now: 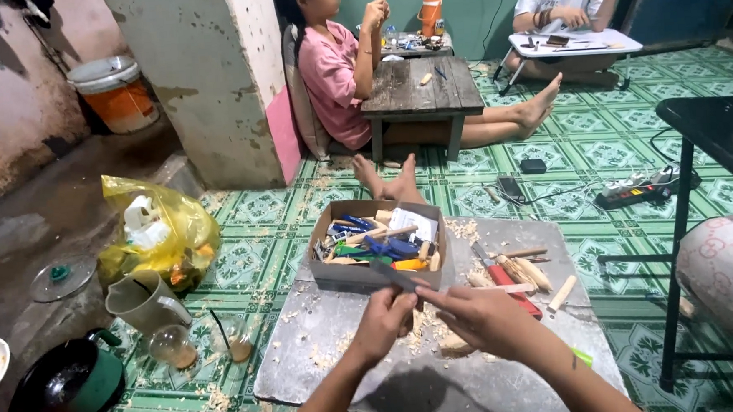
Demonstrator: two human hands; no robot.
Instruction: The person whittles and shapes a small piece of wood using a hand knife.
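Wood piece: a small pale stick [406, 317] sits between the two hands, just in front of the cardboard box [378, 274] and over the grey bench [342, 374]; mostly hidden by fingers, so its exact shape cannot be told; it looks light and unpainted, like the shavings below it
Long axis: seems to run between the two hands, roughly parallel to the box's front wall; hard to be sure
Left hand: left hand [382, 320] is closed around the near end of the piece, knuckles up, directly in front of the box
Right hand: right hand [473, 316] is curled shut, thumb and forefinger pinched toward the piece from the right of the box's front corner; whether it grips a thin blade or the wood itself cannot be told
Nearer hand: both touch or nearly touch the piece; the left has the fuller grip
Shavings: pale wood chips [432, 340] lie scattered on the bench under the hands
Box contents: blue, yellow and wooden tool handles, jumbled
Right of box: a red-handled knife [504, 281] and several carved pale sticks [529, 271] on the bench
Left of box: a yellow plastic bag [163, 233] and a grey jug [146, 301] on the tiled floor
Behind box: two other people seated at low tables
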